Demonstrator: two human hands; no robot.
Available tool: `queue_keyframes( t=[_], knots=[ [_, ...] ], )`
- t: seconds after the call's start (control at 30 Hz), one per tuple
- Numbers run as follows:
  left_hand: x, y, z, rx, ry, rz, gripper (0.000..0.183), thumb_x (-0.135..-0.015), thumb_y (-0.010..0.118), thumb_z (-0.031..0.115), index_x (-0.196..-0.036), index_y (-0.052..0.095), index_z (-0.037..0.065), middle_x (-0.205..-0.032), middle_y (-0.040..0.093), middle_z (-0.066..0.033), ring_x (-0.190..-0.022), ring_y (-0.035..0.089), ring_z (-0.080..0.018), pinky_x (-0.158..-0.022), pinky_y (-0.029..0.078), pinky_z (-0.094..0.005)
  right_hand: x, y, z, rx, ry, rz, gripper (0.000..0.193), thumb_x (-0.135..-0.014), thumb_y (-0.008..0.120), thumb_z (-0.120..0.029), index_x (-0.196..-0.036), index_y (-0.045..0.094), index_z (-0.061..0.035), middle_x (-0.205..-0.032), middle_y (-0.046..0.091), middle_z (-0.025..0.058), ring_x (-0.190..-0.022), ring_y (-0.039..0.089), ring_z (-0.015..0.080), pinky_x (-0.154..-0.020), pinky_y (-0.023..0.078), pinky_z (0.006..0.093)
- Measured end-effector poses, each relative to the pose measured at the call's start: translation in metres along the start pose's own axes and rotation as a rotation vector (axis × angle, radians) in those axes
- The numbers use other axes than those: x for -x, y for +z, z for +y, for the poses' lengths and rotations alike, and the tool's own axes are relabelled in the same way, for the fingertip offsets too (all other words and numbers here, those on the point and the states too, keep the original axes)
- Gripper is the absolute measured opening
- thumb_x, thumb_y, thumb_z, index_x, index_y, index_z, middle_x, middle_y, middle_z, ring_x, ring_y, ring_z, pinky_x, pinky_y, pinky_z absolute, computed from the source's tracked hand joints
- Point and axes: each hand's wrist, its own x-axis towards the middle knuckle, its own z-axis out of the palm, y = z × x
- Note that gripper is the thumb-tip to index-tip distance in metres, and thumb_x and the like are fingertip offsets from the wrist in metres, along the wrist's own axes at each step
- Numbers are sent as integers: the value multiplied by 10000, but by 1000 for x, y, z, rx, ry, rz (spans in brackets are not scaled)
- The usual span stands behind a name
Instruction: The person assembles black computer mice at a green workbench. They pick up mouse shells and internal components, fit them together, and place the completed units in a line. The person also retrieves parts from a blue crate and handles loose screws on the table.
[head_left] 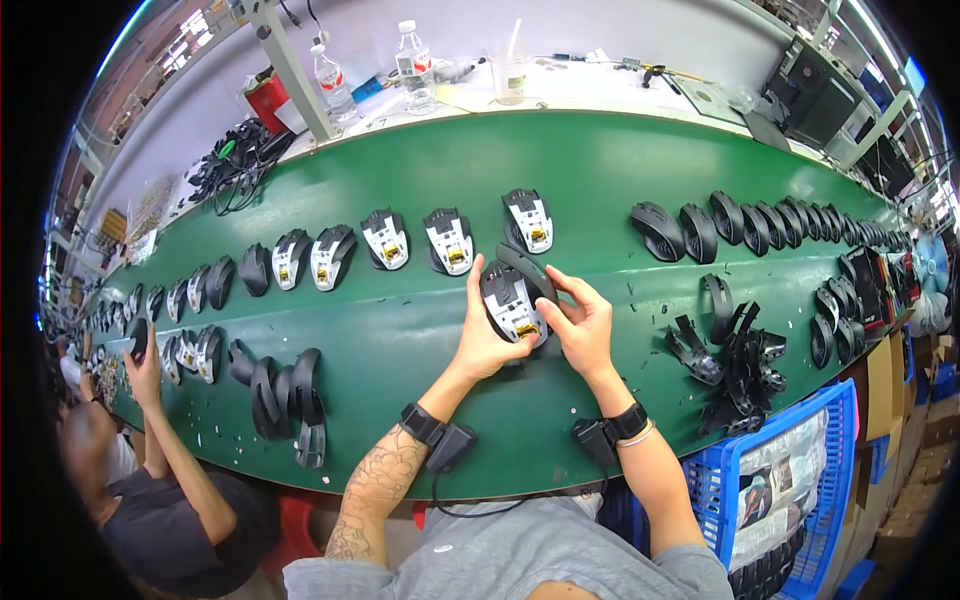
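Note:
My left hand (484, 338) is closed around a computer mouse (508, 297) whose white and grey inside shows, with a yellow part near its lower end. My right hand (582, 322) grips a black curved mouse cover (527, 268), tilted over the right side of that mouse. The cover and the mouse touch or nearly touch; which of the two I cannot tell. Just beyond my hands lies another uncovered mouse (528, 221). To its left sits a similar white-topped mouse (448, 242). Both wrists wear black bands with small boxes.
On the green table (420, 375), a row of black mice (697, 232) runs right. Loose black covers (285, 395) lie left, and black plastic parts (745, 365) right. A blue crate (845, 420) stands at the right edge. A co-worker (180, 520) works at the left. Bottles (415, 68) stand behind.

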Motion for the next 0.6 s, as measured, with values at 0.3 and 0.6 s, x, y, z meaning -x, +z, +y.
queue_keyframes(
  t=[0.3, 0.6],
  knots=[
    [-2, -10, 7, 144, -101, -77, 1121, -577, 741, -29, -1432, 34, 134, -1271, 430, -118, -1158, 469, -238, -956, 403, -370, 0, -2, -2, -74, 31, -5, 387, -777, 649, -10, -1150, 557, 33, -1056, 576, 106, -961, 568, 166, -844, 488, 299],
    [4, -61, 32, 986, -213, -513, 1073, -494, 751, 19, -1406, 187, 57, -1276, 411, -139, -697, 394, -126, -556, 426, -193, -5, -12, -5, -183, 21, 92, 317, -854, 568, -57, -1143, 543, 68, -990, 623, 145, -859, 592, 150, -755, 491, 257]
  ],
)
